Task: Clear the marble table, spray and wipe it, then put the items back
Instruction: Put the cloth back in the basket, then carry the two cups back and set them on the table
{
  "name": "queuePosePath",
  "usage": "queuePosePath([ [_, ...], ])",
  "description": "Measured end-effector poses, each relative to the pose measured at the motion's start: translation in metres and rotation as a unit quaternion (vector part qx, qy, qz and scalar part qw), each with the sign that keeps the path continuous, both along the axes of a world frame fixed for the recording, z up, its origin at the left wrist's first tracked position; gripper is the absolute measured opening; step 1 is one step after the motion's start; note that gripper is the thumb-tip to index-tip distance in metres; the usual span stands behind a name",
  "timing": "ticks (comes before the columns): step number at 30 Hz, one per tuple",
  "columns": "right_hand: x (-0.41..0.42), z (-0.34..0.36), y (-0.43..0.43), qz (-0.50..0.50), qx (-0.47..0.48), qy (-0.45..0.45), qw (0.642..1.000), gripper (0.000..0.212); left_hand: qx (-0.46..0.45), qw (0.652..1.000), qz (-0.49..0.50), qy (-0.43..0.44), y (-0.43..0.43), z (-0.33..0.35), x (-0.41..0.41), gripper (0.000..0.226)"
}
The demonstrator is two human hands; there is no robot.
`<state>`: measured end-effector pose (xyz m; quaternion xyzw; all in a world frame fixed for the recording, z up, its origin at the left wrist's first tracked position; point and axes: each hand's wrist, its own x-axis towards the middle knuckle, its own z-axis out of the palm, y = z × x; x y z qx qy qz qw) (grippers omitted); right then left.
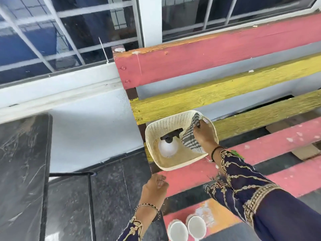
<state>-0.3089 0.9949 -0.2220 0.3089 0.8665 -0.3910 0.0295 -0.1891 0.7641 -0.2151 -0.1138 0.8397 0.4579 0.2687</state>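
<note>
In basket (166,122) on slatted counter (260,148), checked cloth (190,134) was gripped by right hand (205,136), beside spray bottle (168,146); left hand (153,188) was seen loosely curled, nothing held. Checked cloth judged best lifted clear of bottle trigger.

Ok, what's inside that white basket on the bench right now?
The basket holds a white spray bottle with a black trigger, and a grey checked cloth that the right hand grips near the far rim. Anything under the cloth and hand is covered.
</note>
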Motion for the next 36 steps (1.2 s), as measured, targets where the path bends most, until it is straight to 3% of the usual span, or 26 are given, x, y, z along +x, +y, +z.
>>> queuePosePath([
  [2,-0.002,-0.009,0.000,0.027,0.033,-0.025,0.999,0.033,-0.011,1.000,-0.012,-0.006,-0.002,-0.008,0.001,0.016],
  [7,-0.004,-0.016,0.006,0.111,0.251,-0.023,0.961,0.036,-0.021,0.999,-0.031,-0.005,-0.001,-0.024,0.004,0.017],
  [10,-0.006,-0.020,-0.001,0.168,0.162,-0.055,0.971,0.036,-0.024,0.999,-0.045,-0.008,0.003,-0.030,0.007,0.018],
  [12,-0.003,-0.024,-0.005,0.151,0.104,-0.055,0.981,0.035,-0.025,0.998,-0.053,-0.016,0.005,-0.033,0.009,0.018],
  [21,0.058,-0.008,-0.016,0.096,0.026,0.043,0.994,0.026,-0.041,0.990,-0.123,-0.052,0.007,-0.035,0.034,0.015],
  [27,0.132,0.015,-0.035,0.092,-0.015,0.104,0.990,0.022,-0.070,0.975,-0.195,-0.086,0.005,-0.033,0.059,0.029],
  [29,0.165,0.007,-0.044,0.113,-0.055,0.081,0.989,0.020,-0.089,0.967,-0.221,-0.093,0.002,-0.036,0.069,0.040],
  [32,0.215,-0.012,-0.056,0.176,-0.074,-0.028,0.981,0.026,-0.112,0.952,-0.266,-0.103,-0.003,-0.043,0.082,0.056],
  [36,0.269,-0.050,-0.066,0.322,0.040,-0.182,0.928,0.063,-0.155,0.933,-0.308,-0.102,-0.006,-0.057,0.099,0.061],
])
